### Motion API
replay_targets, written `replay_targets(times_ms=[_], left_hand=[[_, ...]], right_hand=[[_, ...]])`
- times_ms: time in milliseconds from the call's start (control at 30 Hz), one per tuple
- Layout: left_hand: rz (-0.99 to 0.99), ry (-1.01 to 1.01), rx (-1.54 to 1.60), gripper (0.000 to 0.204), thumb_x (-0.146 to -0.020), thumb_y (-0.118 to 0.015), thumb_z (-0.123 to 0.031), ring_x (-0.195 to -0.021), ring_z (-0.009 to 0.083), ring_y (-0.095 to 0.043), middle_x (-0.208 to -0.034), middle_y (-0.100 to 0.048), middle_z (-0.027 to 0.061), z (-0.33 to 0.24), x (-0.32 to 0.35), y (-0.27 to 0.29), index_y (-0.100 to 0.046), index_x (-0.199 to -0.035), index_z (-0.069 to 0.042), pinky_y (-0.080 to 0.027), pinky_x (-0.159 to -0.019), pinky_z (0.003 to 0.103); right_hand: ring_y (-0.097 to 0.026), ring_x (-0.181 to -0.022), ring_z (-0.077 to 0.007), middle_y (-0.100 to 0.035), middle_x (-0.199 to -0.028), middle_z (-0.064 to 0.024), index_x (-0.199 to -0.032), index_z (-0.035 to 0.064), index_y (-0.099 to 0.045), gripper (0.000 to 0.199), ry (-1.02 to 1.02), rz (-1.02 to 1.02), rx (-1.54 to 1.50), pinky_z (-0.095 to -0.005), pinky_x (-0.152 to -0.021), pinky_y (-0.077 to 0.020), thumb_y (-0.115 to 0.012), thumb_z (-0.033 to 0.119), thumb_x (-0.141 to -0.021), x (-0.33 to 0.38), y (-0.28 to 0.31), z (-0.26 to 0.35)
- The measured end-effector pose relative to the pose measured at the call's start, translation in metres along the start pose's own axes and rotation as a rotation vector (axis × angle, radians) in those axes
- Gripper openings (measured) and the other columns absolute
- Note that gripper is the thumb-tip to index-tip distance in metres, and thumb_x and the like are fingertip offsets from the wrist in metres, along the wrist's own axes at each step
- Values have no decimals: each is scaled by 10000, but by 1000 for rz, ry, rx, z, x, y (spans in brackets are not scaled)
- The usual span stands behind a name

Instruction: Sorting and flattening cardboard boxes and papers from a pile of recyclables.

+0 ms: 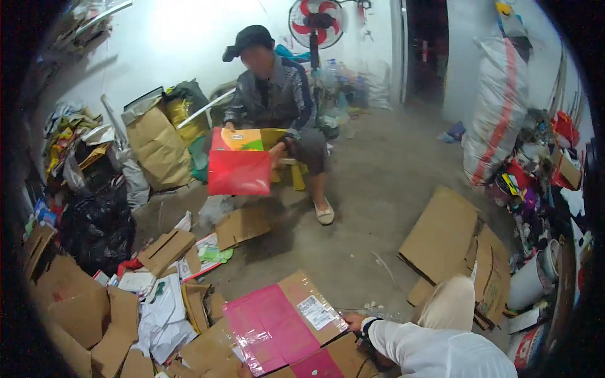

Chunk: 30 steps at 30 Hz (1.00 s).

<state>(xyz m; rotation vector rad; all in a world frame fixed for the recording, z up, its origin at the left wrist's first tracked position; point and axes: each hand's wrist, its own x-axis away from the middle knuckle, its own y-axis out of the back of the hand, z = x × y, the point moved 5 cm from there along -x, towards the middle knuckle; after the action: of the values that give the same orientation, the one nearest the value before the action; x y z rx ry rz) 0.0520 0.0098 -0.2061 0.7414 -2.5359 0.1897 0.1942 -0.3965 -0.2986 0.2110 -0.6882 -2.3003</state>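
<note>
A flattened brown cardboard box (pixel 296 286) with a glossy pink panel and a white label lies tilted in front of me at the lower middle. My right hand (pixel 353 322), in a white sleeve with a dark wristband, grips its right edge. Only a sliver of what may be my left hand (pixel 241 372) shows at the bottom edge, under the box's near corner, and its grip is hidden. My bent knee in beige trousers (pixel 450 302) is just right of the box.
A person in a dark cap (pixel 274 94) sits opposite, holding a red box (pixel 239 167) with a yellow and green flap. Cardboard and paper piles (pixel 126 302) lie left, flat cardboard sheets (pixel 441 236) right, a big white sack (pixel 501 107) far right, a standing fan (pixel 317 22) behind.
</note>
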Motion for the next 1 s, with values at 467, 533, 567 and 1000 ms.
replay_targets(times_ms=[467, 533, 567, 1000], left_hand=[[55, 132, 9, 299, -848, -372, -237, -729, 182, -543, -862, -555, 97, 5, 0, 19, -515, -963, -2, -451, -640, 322], [22, 170, 263, 252, -797, -397, -179, -656, 200, -558, -780, -567, 106, -19, 17, 0, -536, -881, 14, -464, -588, 320], [9, 180, 264, 252, -797, -397, -179, -656, 200, -558, -780, -567, 106, -14, 14, 2, -536, -881, 14, -464, -588, 320], [-88, -42, -472, 285, -809, -403, -242, -528, 153, -510, -655, -550, 65, 8, -19, 20, -583, -796, -21, -435, -501, 309]], right_hand=[[-459, -1028, -281, -488, -1129, -133, -1116, 74, -471, 422, -159, 235, -298, -345, -829, -372, -561, 253, -744, -15, -26, -35], [-459, -1027, -283, -490, -1126, -133, -1117, 74, -470, 423, -175, 232, -283, -346, -827, -373, -560, 254, -745, -15, -29, -39], [-460, -1026, -283, -491, -1125, -133, -1117, 74, -470, 423, -187, 223, -278, -346, -826, -374, -560, 255, -745, -11, -30, -42], [-465, -1017, -293, -502, -1109, -133, -1122, 75, -466, 427, -242, 159, -215, -351, -814, -379, -553, 262, -748, 18, -37, -56]])
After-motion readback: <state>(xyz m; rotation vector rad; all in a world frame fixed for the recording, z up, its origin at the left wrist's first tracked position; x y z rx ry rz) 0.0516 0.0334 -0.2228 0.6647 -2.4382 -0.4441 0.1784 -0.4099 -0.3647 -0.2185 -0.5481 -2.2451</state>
